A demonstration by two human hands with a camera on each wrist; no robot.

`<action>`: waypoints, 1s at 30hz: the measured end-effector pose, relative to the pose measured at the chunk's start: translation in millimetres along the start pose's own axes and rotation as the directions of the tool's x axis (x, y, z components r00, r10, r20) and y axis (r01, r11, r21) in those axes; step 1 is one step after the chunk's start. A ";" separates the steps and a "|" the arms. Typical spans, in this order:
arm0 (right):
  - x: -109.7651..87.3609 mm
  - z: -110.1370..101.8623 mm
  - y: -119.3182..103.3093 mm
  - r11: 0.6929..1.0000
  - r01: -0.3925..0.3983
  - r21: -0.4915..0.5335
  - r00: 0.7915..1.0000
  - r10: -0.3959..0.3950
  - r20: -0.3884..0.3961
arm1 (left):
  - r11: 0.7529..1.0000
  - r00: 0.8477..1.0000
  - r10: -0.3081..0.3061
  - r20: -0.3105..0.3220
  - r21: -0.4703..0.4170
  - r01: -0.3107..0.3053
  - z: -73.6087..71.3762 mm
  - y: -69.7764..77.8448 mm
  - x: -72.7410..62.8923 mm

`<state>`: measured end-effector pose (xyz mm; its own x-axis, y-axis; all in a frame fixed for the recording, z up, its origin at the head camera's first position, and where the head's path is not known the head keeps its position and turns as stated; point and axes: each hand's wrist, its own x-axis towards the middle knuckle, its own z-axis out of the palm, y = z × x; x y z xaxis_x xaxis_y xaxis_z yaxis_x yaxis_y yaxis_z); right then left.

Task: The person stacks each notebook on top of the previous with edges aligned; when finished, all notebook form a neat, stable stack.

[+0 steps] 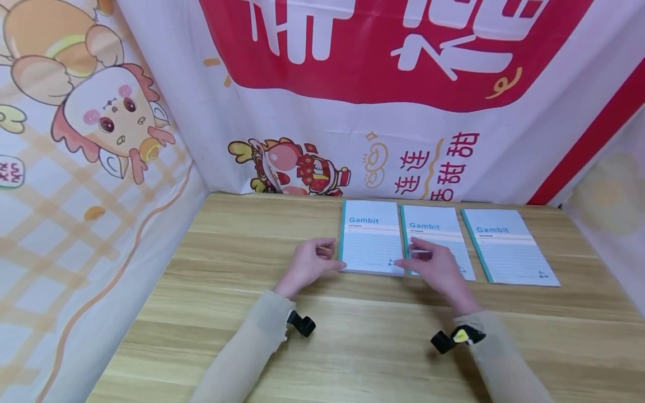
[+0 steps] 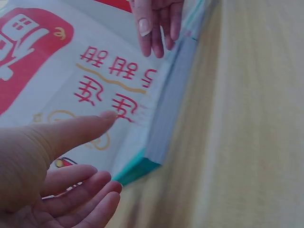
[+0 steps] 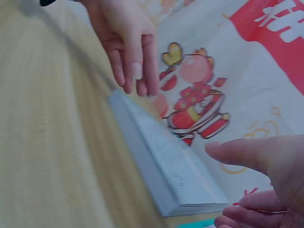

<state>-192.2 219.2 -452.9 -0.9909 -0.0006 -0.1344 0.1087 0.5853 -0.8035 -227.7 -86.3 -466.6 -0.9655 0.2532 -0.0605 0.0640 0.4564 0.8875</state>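
Three white notebooks with teal spines and "Gambit" on the cover lie in a row. At the spine side of the left notebook (image 1: 370, 246) is my left hand (image 1: 309, 262), its thumb near the lower corner and its fingers loosely bent. My right hand (image 1: 434, 266) is at the opposite side, reaching over the middle notebook (image 1: 437, 217) and partly covering it. Both wrist views show relaxed fingers beside the thick page block (image 2: 176, 95) and thumbs held above the cover (image 3: 183, 171). Neither hand grips the notebook.
Furthest right on the wooden table (image 1: 353, 347) lies the right notebook (image 1: 511, 252). A printed cloth (image 1: 312, 112) with red and cartoon patterns hangs behind the table's back edge. Another patterned cloth (image 1: 90, 235) hangs along the left side.
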 end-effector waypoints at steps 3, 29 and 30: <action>-4.2 -17.3 -3.6 1.000 -0.015 0.026 0.999 0.016 -0.031 | 0.998 0.999 0.047 -0.011 -0.036 -0.047 -2.3 13.7 -3.4; -37.1 -80.7 58.4 0.940 0.134 -0.315 0.989 -0.108 0.100 | 0.739 0.823 0.335 0.459 0.414 -0.532 136.8 73.7 1.0; -38.8 -80.0 62.9 0.938 0.138 -0.318 0.988 -0.109 0.108 | 0.728 0.825 0.314 0.469 0.438 -0.527 140.5 74.9 0.4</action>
<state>-153.3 320.9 -451.8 -0.9824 -0.1521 -0.1081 -0.0602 0.8065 -0.5881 -187.9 67.8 -464.3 -0.6582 0.7527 0.0144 0.6657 0.5729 0.4781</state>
